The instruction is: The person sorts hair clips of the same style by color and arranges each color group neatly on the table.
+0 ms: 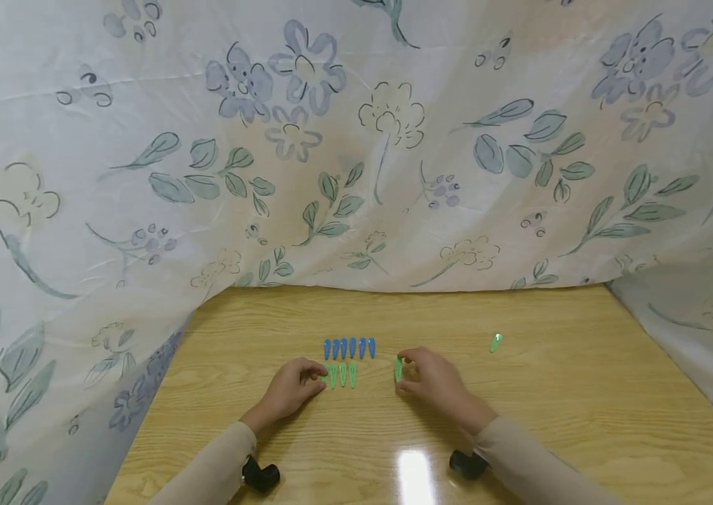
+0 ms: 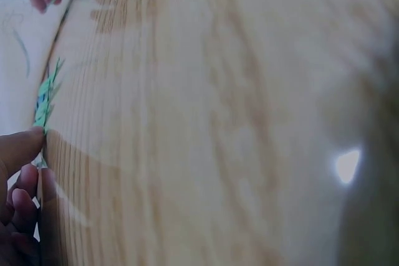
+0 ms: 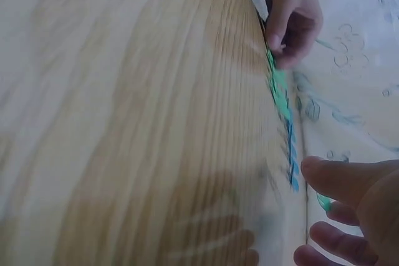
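Several green hair clips [image 1: 342,375] stand in a row on the wooden table, below a row of several blue hair clips [image 1: 344,348]. At the left end of the green row, my left hand [image 1: 293,384] pinches the outermost clip between thumb and fingers, which partly cover it. My right hand [image 1: 435,382] holds another green hair clip [image 1: 398,369] between thumb and fingers, to the right of the rows and apart from them. The right wrist view shows that clip [image 3: 323,202] mostly hidden behind the thumb. One more green hair clip [image 1: 496,342] lies farther right.
A wood-grain table [image 1: 558,421] spreads under both hands. Floral cloth [image 1: 394,175] hangs along its back and sides. Black wrist devices [image 1: 260,477] sit at both sleeves. A bright glare patch shows near the front.
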`<state>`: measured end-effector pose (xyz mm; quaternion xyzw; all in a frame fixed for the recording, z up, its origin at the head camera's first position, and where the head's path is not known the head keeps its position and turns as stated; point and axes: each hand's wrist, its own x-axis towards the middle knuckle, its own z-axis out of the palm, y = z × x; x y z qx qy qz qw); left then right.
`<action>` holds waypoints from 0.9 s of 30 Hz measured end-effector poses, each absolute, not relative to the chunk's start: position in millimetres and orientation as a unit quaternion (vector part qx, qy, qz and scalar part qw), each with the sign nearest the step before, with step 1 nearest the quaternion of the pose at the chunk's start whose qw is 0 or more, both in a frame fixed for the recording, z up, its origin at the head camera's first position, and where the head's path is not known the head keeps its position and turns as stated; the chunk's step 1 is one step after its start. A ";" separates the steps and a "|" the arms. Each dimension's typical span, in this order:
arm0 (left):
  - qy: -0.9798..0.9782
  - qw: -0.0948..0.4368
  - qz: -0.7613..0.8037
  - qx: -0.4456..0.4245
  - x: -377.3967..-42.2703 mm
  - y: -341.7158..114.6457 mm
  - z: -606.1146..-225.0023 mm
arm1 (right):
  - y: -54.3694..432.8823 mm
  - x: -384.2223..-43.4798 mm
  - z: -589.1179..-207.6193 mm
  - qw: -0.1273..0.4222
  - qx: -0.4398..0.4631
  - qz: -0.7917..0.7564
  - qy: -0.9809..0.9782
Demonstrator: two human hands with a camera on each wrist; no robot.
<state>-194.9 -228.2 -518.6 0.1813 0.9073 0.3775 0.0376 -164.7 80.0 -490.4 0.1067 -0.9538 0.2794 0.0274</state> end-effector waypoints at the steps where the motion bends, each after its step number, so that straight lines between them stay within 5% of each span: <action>1: 0.908 0.037 0.377 0.181 -194.7 -228.0 -519.0 | 77.0 -165.0 -490.5 0.025 0.111 0.280 -0.953; 27: 0.910 0.024 0.376 0.173 -180.8 -221.6 -523.0 | 25.9 -172.7 -504.1 0.006 0.200 0.255 -0.946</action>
